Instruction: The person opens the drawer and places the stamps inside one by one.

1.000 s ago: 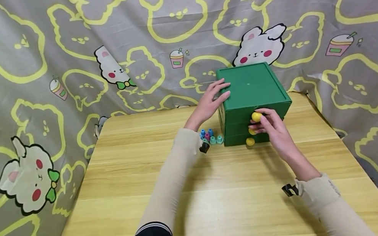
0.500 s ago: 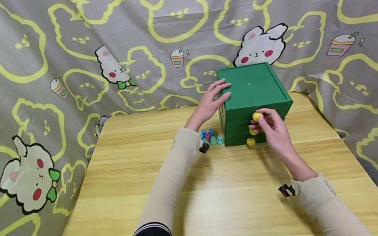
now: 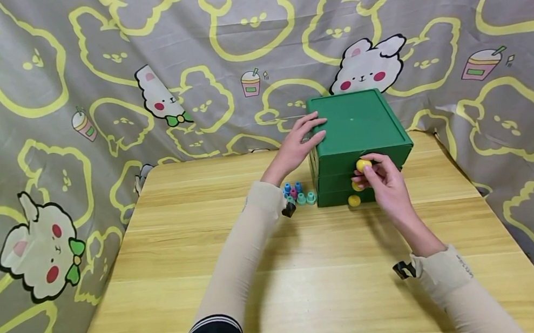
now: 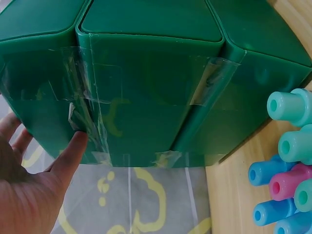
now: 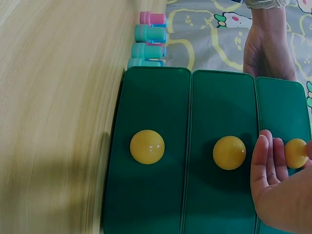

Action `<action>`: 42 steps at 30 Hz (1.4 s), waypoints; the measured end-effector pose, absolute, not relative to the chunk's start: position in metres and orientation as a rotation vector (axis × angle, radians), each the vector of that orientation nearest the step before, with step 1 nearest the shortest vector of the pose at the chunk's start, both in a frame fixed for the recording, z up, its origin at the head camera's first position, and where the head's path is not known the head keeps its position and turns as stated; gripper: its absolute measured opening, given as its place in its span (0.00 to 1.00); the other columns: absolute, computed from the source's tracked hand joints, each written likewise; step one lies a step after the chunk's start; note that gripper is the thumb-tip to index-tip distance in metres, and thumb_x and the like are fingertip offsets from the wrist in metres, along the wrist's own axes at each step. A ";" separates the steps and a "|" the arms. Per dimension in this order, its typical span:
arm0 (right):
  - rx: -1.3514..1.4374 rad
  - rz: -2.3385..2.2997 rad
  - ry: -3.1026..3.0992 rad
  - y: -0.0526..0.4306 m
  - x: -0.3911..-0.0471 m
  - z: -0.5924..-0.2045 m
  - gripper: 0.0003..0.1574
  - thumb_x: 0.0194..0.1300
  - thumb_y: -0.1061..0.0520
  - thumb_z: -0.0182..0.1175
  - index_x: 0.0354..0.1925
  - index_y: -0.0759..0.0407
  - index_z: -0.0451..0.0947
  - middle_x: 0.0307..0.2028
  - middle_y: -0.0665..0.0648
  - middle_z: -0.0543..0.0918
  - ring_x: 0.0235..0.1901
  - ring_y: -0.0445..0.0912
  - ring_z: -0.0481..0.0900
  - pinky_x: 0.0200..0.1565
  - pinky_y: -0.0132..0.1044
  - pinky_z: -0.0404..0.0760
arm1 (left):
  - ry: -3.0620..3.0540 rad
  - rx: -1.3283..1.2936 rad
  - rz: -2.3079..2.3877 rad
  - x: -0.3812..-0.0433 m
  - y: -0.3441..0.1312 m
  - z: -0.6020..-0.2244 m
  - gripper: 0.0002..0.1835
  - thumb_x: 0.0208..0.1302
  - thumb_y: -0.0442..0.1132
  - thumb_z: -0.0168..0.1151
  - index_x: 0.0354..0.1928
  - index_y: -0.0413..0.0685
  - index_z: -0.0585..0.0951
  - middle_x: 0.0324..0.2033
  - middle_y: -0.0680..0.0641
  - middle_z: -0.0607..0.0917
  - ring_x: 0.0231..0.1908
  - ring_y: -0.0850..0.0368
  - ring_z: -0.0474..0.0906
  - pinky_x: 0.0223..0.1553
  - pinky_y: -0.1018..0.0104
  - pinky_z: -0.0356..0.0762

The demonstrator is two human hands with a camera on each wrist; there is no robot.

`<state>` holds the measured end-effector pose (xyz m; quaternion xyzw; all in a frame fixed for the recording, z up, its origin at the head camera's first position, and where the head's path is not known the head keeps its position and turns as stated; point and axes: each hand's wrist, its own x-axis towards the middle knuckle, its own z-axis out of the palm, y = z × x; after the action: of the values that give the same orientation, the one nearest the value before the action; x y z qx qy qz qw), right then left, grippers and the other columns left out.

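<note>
A green three-drawer box (image 3: pixel 357 124) stands toward the back right of the table, each drawer front carrying a round yellow knob. My right hand (image 3: pixel 390 183) pinches the top knob (image 3: pixel 363 165) between thumb and fingers. Below it show the middle knob (image 5: pixel 229 152) and the bottom knob (image 5: pixel 147 146), both untouched. All the drawers look closed in the right wrist view. My left hand (image 3: pixel 296 144) rests on the upper left edge of the box, fingers extended over the top. In the left wrist view its thumb touches the taped side (image 4: pixel 141 97).
Several small plastic pegs in teal, blue and pink stand close to the box's left side, among them a teal peg (image 4: pixel 290 106) and a pink peg (image 4: pixel 287 184). A patterned grey curtain (image 3: pixel 184 34) hangs behind the wooden table (image 3: pixel 196 239).
My right wrist has shifted slightly to the left, with the hand still at the top knob. The left hand and the box show no visible movement.
</note>
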<state>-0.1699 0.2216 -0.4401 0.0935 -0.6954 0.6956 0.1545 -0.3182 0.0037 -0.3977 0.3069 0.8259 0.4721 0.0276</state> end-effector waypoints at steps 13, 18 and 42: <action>0.271 2.032 -1.980 0.221 -0.168 -0.439 0.20 0.81 0.58 0.52 0.63 0.69 0.69 0.41 0.61 0.85 0.38 0.44 0.89 0.41 0.33 0.88 | 2.545 0.939 1.459 -0.318 0.004 -0.398 0.26 0.79 0.60 0.52 0.74 0.68 0.71 0.78 0.69 0.57 0.79 0.65 0.53 0.76 0.53 0.63; 0.268 2.016 -2.005 0.222 -0.167 -0.439 0.20 0.81 0.58 0.52 0.63 0.69 0.69 0.41 0.61 0.85 0.38 0.43 0.89 0.41 0.32 0.88 | 2.552 0.938 1.459 -0.318 0.004 -0.398 0.26 0.79 0.60 0.52 0.74 0.68 0.71 0.79 0.68 0.57 0.79 0.65 0.52 0.76 0.53 0.63; 0.285 1.960 -2.070 0.225 -0.149 -0.439 0.19 0.81 0.59 0.51 0.63 0.69 0.69 0.41 0.61 0.85 0.39 0.44 0.88 0.40 0.32 0.87 | 2.547 0.941 1.458 -0.318 0.004 -0.397 0.26 0.79 0.60 0.51 0.74 0.67 0.71 0.79 0.68 0.57 0.79 0.65 0.52 0.76 0.53 0.63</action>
<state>-0.1490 0.2249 -0.4392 0.0983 -0.7157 0.6776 0.1377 -0.3175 0.0041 -0.3972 0.3051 0.8261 0.4729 0.0296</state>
